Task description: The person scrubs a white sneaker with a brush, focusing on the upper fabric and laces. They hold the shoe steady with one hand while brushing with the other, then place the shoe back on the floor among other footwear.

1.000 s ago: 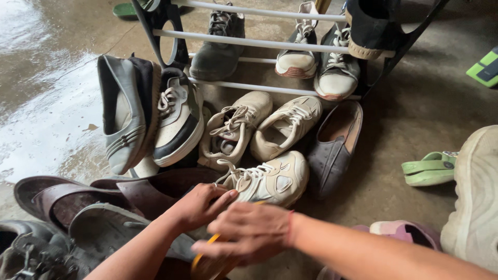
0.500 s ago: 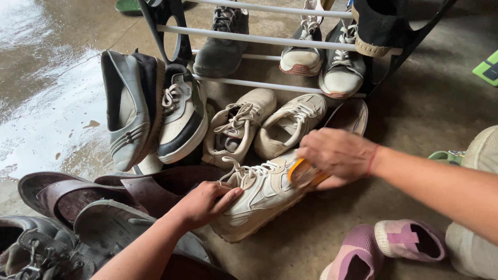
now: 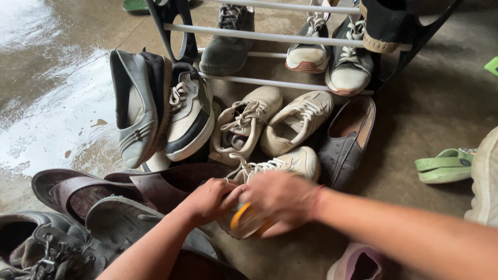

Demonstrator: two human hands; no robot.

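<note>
A cream lace-up sneaker [image 3: 290, 162] lies on the concrete floor in front of me. My left hand [image 3: 210, 199] grips its near side by the laces. My right hand [image 3: 277, 199] is closed on an orange-yellow brush [image 3: 239, 217] and presses it against the sneaker's near end, covering much of the shoe. A red thread circles my right wrist.
A shoe rack [image 3: 270, 39] with white bars holds several sneakers at the top. Two beige sneakers [image 3: 244, 127], a grey slip-on [image 3: 132, 111] and a dark flat shoe [image 3: 347, 142] lie behind. Brown sandals [image 3: 93, 189] sit left, a green sandal [image 3: 443, 166] right, wet floor [image 3: 46, 103] far left.
My right hand has swept the brush from the sneaker's far toe back toward me, to its near end. My left hand has stayed on the shoe.
</note>
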